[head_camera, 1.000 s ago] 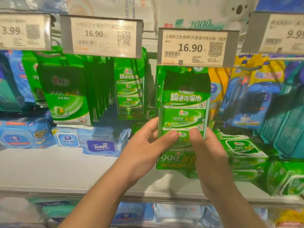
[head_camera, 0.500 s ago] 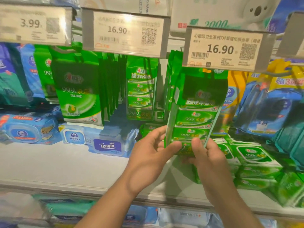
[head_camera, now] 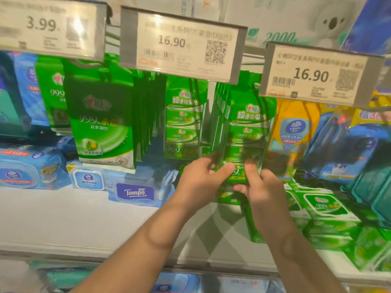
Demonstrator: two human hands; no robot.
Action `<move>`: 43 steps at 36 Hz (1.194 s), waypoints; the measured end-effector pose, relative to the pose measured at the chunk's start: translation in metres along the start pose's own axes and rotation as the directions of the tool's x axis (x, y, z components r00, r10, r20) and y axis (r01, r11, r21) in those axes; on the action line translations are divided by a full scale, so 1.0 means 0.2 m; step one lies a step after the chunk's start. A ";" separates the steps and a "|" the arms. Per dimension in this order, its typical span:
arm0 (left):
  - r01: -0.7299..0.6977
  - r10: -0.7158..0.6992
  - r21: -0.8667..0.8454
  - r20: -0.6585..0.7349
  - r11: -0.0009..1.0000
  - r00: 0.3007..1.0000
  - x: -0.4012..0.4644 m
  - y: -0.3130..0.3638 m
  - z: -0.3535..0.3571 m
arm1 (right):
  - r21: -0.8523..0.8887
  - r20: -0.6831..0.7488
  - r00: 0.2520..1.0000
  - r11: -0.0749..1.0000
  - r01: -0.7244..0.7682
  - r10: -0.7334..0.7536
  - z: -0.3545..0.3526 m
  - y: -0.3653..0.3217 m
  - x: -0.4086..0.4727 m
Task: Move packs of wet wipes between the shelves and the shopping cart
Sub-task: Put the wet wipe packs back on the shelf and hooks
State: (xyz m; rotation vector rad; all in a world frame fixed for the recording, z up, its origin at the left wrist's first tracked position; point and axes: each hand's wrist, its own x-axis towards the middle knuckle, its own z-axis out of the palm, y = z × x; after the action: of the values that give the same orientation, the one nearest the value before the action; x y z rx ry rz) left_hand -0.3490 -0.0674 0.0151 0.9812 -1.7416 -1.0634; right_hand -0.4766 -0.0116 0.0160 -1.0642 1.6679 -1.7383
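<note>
Since earlier we've pushed the green pack [head_camera: 245, 140] back under its price tag [head_camera: 317, 75] (hook hidden). Left hand [head_camera: 201, 182] and right hand [head_camera: 262, 191] both pinch its bottom edge; we should keep it level.

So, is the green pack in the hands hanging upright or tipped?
Roughly upright: the green pack hangs label-forward under the price tag, both hands pinching its bottom edge. Whether it is on the hook: cannot tell.

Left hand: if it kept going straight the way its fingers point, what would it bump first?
Probably the green hanging wipes pack that the left hand already pinches at its bottom edge.
</note>
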 end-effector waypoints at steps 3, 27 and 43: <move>0.000 0.000 0.011 0.006 1.000 1.000 0.01 0.01 0.00 | 0.012 -0.020 1.000 1.000 -0.008 0.008 0.01 0.01 0.01; -0.045 0.001 0.403 0.107 0.914 0.994 -0.39 -0.29 -0.21 | -0.445 -0.029 0.992 0.887 -0.122 0.122 -0.02 0.08 -0.37; -0.082 -0.066 0.651 0.200 0.755 0.978 -0.80 -0.30 -0.31 | -0.963 0.188 0.964 0.229 0.143 0.189 -0.14 0.13 -0.81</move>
State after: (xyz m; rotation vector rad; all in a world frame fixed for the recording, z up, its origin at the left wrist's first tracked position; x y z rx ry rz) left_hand -0.2284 0.0420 -0.0643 1.3116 -2.3757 -0.5397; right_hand -0.4120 0.1314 -0.0380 -1.6347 2.5761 -0.1740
